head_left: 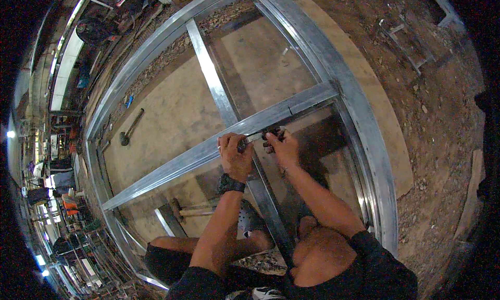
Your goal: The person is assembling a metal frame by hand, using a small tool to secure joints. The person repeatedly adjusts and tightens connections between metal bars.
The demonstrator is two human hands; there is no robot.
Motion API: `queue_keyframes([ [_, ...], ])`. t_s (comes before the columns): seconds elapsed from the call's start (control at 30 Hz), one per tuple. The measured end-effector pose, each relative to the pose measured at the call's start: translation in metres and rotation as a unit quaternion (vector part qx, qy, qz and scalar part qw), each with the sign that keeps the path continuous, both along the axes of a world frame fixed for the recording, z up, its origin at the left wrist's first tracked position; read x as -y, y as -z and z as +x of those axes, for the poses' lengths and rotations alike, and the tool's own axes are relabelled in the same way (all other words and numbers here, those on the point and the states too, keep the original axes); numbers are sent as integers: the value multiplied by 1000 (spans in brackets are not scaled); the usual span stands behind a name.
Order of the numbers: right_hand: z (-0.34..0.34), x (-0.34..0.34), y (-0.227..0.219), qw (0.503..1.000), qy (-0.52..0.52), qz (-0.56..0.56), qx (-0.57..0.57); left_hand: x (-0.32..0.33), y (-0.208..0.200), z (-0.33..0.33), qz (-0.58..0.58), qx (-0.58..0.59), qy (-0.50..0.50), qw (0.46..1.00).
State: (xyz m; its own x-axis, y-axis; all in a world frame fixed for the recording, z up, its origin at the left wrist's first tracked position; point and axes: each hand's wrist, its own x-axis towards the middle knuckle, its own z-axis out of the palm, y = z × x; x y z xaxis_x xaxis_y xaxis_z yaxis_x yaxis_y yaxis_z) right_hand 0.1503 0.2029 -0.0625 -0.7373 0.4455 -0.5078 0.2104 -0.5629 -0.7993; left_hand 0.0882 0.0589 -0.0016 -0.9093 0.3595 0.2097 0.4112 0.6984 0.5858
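Note:
A silvery metal frame (359,84) lies around me, with a long crossbar (172,171) running across it. At the joint where a shorter bar (208,73) meets the crossbar, my left hand (235,158) rests with its fingers curled by a small dark thing. A dark band (230,184) circles that wrist. Just to the right, my right hand (284,148) is closed on a small dark item whose kind I cannot make out. A thin piece, partly bright, spans the gap between both hands. Fingers hide most of what they hold.
Inside the frame, a mallet (133,127) and a small blue object (129,101) lie on tan board (166,110). A wooden-handled tool (195,213) lies near my leg. Bare dirt (432,144) stretches to the right; cluttered racks (78,253) stand at the left.

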Motion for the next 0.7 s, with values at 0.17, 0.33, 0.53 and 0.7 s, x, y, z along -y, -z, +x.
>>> queue_keyframes([
  [0.17,-4,5,13,1000,-6,27,3,-10,-12,8,23,3,-33,999],
  [0.33,-5,11,6,998,61,-16,-23,-7,-3,19,122,-1,-96,988],
  [0.53,-5,3,2,999,45,3,-8,-8,13,22,12,-41,-148,988],
  [0.7,-2,-7,14,999,31,-19,-20,-22,10,24,5,-33,-142,989],
])
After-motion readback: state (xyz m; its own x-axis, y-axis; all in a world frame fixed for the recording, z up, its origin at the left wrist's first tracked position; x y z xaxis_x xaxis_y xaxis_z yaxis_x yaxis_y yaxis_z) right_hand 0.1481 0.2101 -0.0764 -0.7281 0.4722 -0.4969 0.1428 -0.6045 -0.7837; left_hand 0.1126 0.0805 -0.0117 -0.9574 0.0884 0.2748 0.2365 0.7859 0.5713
